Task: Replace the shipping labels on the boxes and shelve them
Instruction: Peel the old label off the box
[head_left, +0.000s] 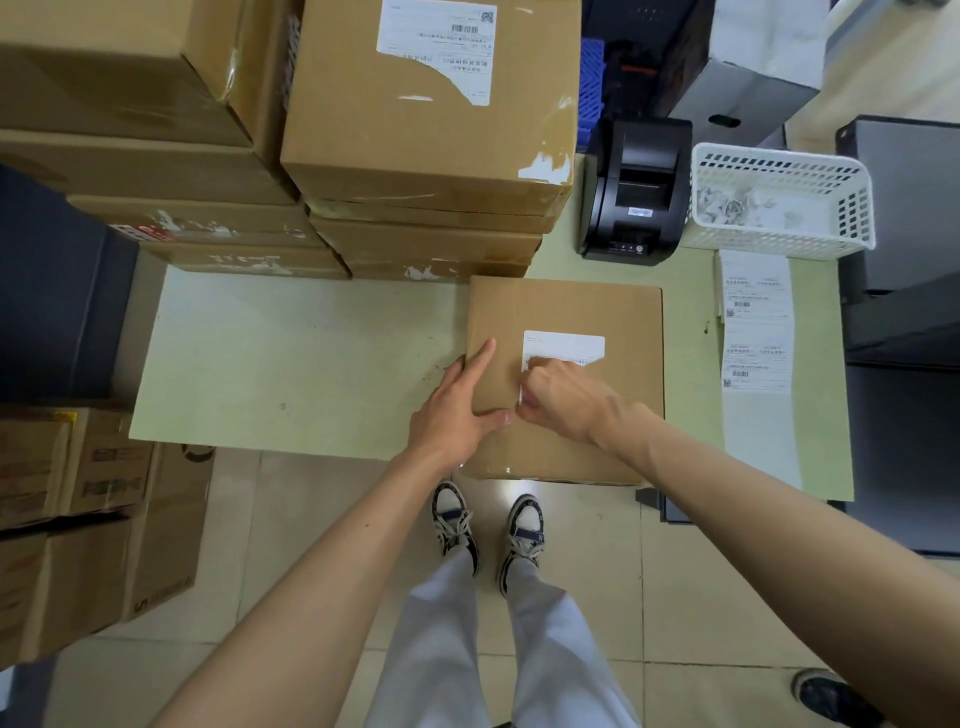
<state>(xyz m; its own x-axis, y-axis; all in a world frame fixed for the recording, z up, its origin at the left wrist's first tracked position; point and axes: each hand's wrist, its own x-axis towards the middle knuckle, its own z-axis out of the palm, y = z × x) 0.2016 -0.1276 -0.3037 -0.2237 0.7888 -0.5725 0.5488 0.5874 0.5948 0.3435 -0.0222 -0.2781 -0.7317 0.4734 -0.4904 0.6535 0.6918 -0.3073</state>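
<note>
Flat brown cardboard box (566, 379) sits at the near edge of the pale green tabletop (291, 358), in front of the stacked brown cartons (431, 104). Left hand (457, 405) lies flat, fingers straight, bracing the box's left side. Right hand (563, 397) is curled, pinching the lower-left corner of the white rectangular shipping label (563, 347) — looks like peeling it off. Risk: the label tears and leaves residue if pulled too fast, or the box slides off the edge if the bracing loosens. Strip of fresh printed labels (756, 322) waits by the black label printer (636, 189).
</note>
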